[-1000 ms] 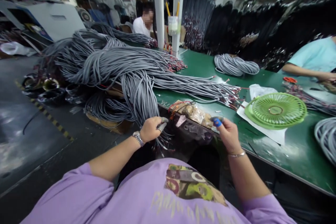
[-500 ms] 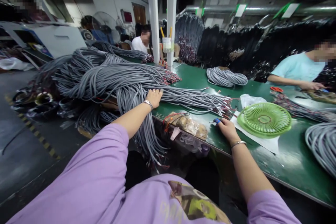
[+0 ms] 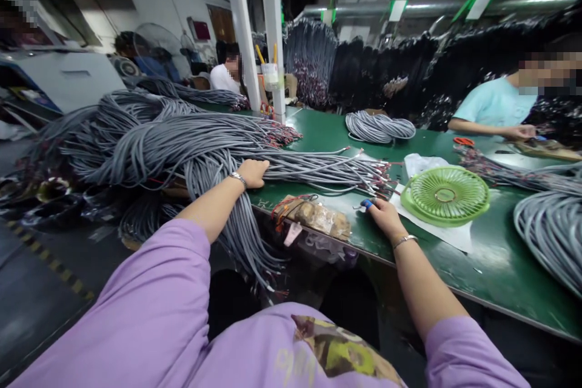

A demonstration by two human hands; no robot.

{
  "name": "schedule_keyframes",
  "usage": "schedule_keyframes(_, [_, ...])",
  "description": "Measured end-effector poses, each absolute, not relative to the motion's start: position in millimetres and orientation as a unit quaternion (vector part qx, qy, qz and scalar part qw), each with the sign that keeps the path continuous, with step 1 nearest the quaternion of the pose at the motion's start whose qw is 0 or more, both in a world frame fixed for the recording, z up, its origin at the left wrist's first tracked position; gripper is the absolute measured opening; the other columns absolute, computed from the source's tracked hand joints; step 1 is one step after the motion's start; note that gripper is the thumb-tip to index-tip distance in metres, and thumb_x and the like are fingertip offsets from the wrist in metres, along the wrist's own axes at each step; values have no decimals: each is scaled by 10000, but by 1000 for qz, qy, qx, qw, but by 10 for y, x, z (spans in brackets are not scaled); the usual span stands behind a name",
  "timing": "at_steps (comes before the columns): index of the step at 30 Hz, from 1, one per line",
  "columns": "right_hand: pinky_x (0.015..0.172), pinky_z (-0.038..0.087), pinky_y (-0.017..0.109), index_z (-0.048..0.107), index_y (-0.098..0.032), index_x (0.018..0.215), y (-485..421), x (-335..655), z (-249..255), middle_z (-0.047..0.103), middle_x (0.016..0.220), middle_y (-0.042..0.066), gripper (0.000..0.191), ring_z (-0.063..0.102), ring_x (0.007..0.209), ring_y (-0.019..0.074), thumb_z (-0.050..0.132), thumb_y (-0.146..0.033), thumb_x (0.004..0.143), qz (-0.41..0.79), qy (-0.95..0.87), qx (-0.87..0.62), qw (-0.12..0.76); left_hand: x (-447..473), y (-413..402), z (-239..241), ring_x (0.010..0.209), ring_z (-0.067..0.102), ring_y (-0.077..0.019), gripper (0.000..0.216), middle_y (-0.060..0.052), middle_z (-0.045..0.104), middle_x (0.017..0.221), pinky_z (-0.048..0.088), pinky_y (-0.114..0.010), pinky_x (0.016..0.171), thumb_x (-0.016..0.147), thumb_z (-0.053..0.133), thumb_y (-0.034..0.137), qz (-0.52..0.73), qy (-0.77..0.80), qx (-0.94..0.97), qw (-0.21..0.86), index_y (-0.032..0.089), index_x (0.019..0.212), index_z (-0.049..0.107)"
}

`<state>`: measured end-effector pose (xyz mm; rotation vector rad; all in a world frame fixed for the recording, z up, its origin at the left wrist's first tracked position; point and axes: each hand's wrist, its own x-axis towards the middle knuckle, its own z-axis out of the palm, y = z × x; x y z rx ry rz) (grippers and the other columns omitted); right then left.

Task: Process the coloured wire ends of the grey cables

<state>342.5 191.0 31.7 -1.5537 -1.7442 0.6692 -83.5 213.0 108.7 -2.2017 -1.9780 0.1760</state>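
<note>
1. Nearest to you, your right hand (image 3: pixel 381 216) rests on the front edge of the green bench (image 3: pixel 477 267). Its fingers are loosely curled and one fingertip wears a blue cap. It touches the stripped ends of the cables, but you cannot tell whether it has pinched one.

2. Just left of that hand lies a clear bag (image 3: pixel 318 218) of brownish lumps. It is closed, with red wire looped at its near end. What the lumps are is too blurred to say.

3. Your left hand (image 3: pixel 253 172) is stretched out, palm down, on the grey cables (image 3: pixel 191 145). The fingers close loosely over a few strands where the heap spills over the bench edge. The grip looks light, not a firm clench.

4. By my reading the work is at an early stage. The heap is large and tangled, and only a thin fan of cables (image 3: pixel 336 171) is laid out straight toward your right hand. Most of the pile looks unsorted.

5. Right of the fan, a green fan grille (image 3: pixel 445 195) lies flat on white paper and holds nothing.

6. Further back sits a coiled bundle (image 3: pixel 379 127). A cup (image 3: pixel 271 76) with yellow sticks in it is fixed to the white posts.

7. Beyond, a co-worker in a light blue shirt (image 3: pixel 495 106) works with a hand on the bench.
</note>
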Motion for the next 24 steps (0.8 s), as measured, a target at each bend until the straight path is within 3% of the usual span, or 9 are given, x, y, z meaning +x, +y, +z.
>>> schedule_keyframes(6, [591,329,277,615,-183,650,1909,3414,399,567,597,18,291,477,609,157,505,-419,778,239,-698,-587,333,-711,2135,1069,949,676,-344,443,-240,692,1055,466,-369,775,688,557,246,87,-645,-752,103,97,1105,529])
schedule_keyframes(14, [595,312,270,581,-185,628,1947,3452,347,532,581,-3,277,450,598,140,539,-399,800,251,-685,-586,353,-620,2307,1122,912,666,-359,389,-189,706,990,445,-361,689,789,494,405,94,-686,-714,103,156,1080,560])
schedule_keyframes(17, [610,320,271,601,-180,656,1946,3465,347,559,607,2,257,467,616,143,543,-390,794,259,-686,-578,358,-761,2313,1323,862,642,-296,331,-114,701,918,410,-303,657,787,529,443,10,-713,-692,109,188,980,615])
schedule_keyframes(20, [600,313,272,574,-180,632,1954,3476,339,547,594,-2,287,448,597,139,536,-417,791,261,-684,-580,357,-947,2268,1493,789,601,-216,315,-58,675,829,379,-253,633,785,560,432,-151,-755,-628,113,180,959,636])
schedule_keyframes(22, [591,307,271,549,-183,616,1964,3476,328,521,572,-10,310,424,578,134,522,-437,792,258,-684,-583,355,-1019,2223,1556,771,585,-181,367,-60,680,877,383,-233,632,809,538,442,-250,-765,-585,100,153,1017,626])
schedule_keyframes(24, [584,302,268,532,-186,606,1976,3470,316,497,554,-17,323,409,570,131,516,-452,788,255,-684,-586,351,-1008,2178,1588,777,586,-189,403,-81,690,922,391,-242,637,811,522,451,-251,-765,-585,96,134,1039,624])
